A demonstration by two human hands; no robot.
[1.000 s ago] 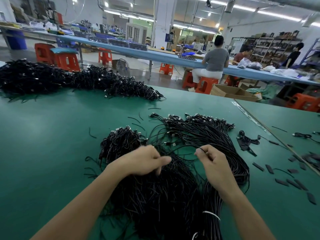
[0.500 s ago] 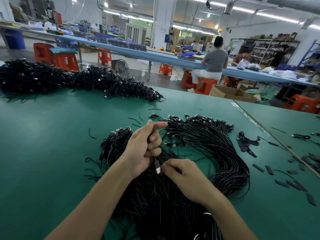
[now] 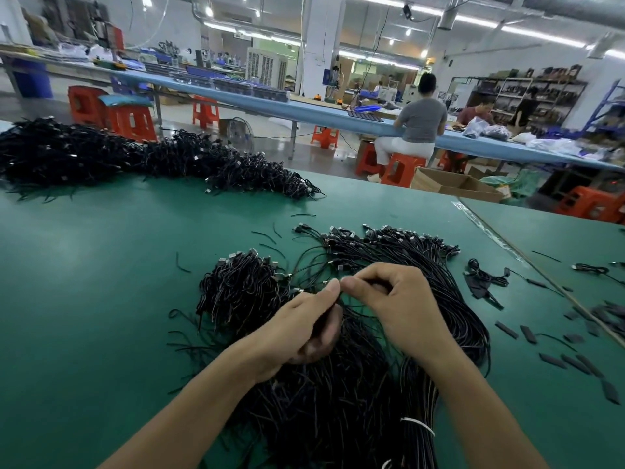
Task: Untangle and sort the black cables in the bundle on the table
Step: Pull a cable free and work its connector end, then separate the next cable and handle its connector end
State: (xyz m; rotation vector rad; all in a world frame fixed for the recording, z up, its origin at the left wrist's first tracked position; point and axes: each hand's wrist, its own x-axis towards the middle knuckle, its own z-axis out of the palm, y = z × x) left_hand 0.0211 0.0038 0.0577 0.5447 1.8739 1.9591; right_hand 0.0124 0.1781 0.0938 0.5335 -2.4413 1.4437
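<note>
A big green table (image 3: 101,299) stands in a busy work room. The bundle (image 3: 321,401) of black cables lies in the middle of it, close to the person. Both hands are over the bundle, and their fingertips meet. The left hand (image 3: 297,330) curls round some of its cables. The right hand (image 3: 402,306) pinches one. A white tie (image 3: 417,424) wraps the bundle's near end. A bigger pile (image 3: 101,157) lies far left.

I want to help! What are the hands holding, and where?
Both hold thin black cables of the bundle. The left hand curls round a few strands; the right hand pinches one between thumb and finger. Which part cannot be told.
</note>
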